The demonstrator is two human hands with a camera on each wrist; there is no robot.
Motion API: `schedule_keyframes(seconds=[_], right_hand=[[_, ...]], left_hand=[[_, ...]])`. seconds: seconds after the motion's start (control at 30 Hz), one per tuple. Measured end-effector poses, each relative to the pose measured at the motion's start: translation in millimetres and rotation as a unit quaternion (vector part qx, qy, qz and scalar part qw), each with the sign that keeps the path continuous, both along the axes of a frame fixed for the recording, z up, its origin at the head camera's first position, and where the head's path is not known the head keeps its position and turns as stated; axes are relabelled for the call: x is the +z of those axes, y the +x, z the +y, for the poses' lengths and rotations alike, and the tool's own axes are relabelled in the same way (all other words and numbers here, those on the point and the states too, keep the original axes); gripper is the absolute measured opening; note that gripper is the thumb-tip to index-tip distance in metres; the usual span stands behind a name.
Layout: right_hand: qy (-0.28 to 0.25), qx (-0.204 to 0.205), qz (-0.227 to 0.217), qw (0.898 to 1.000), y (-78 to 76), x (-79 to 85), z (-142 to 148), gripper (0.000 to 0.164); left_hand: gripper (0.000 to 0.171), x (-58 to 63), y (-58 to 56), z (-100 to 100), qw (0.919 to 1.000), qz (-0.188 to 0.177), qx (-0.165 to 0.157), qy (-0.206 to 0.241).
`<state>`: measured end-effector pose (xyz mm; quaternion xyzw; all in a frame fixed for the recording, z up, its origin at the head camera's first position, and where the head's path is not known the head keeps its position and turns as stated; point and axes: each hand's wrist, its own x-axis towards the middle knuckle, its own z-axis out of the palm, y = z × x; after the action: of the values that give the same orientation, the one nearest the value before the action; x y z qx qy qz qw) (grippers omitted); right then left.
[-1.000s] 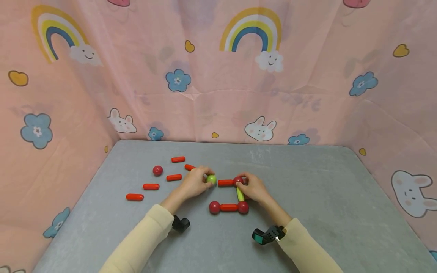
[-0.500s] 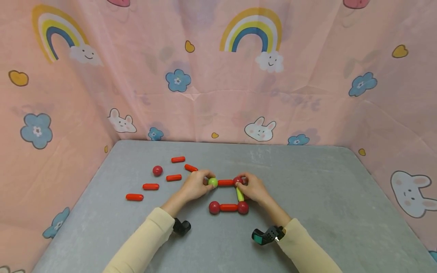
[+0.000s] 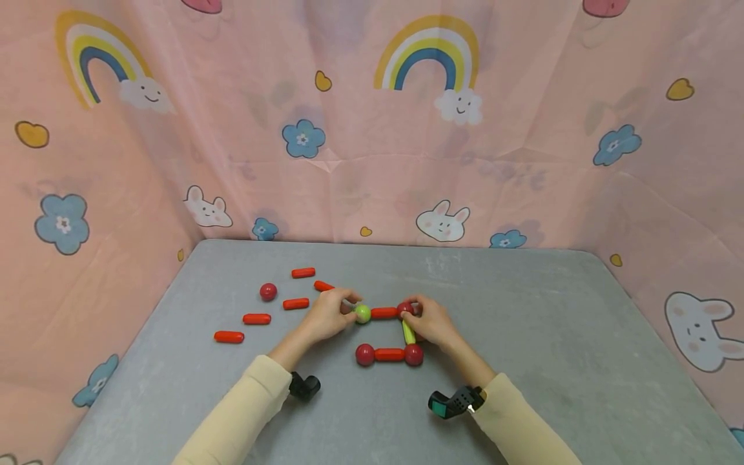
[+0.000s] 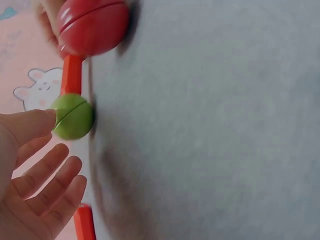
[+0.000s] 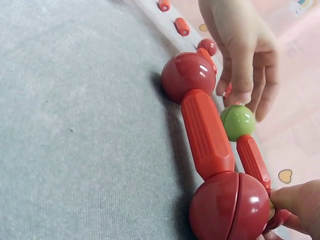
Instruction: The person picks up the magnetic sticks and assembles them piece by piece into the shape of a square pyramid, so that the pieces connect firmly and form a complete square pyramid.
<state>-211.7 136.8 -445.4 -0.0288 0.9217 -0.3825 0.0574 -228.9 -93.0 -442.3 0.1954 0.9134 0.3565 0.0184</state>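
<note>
With 12 o'clock farthest from the person, the tabletop point(image 3: 552, 336) bears, linked in turn, the 7 o'clock ball point(image 3: 365, 354), near rod point(image 3: 389, 354), 5 o'clock ball point(image 3: 414, 355), side rod point(image 3: 409, 332), 1 o'clock ball point(image 3: 403, 308), far rod point(image 3: 383, 313) and 11 o'clock ball point(image 3: 363, 314). The left hand point(image 3: 328, 315) is beside the last, at 9; the right hand point(image 3: 433, 321) is on the 1 o'clock ball, from 4. Between 9 and 11 lie loose rods point(image 3: 257, 319) and a loose ball point(image 3: 268, 292).

Right fingers point(image 3: 421, 301) pinch a red ball point(image 3: 403, 308)
</note>
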Motion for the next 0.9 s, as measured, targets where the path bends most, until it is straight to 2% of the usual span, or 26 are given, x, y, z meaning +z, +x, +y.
schedule_keyframes(seconds=[0.17,0.33,0.53,0.67,0.9], right_hand=[[-0.001,-0.001,0.004,1.0,1.0,0.1,0.1,0.033],[-0.004,-0.002,0.006,1.0,2.1,0.5,0.3,0.032],[-0.008,-0.006,0.002,1.0,3.5,-0.1,1.1,0.032],[-0.008,-0.011,-0.001,1.0,3.7,-1.2,2.1,0.033],[-0.008,-0.016,-0.004,1.0,3.5,-1.6,3.8,0.032]], left_hand=[[0.027,6.2,-6.3,-9.0,0.9996,0.016,0.024,0.008],[0.027,10.4,-15.3,-19.8,0.9975,0.025,0.054,0.038],[0.028,8.0,-28.0,-34.8,0.9925,0.034,0.108,0.047],[0.03,4.9,-32.1,-42.0,0.9908,0.022,0.129,0.036],[0.033,-0.1,-34.4,-43.0,0.9917,-0.016,0.127,0.011]])
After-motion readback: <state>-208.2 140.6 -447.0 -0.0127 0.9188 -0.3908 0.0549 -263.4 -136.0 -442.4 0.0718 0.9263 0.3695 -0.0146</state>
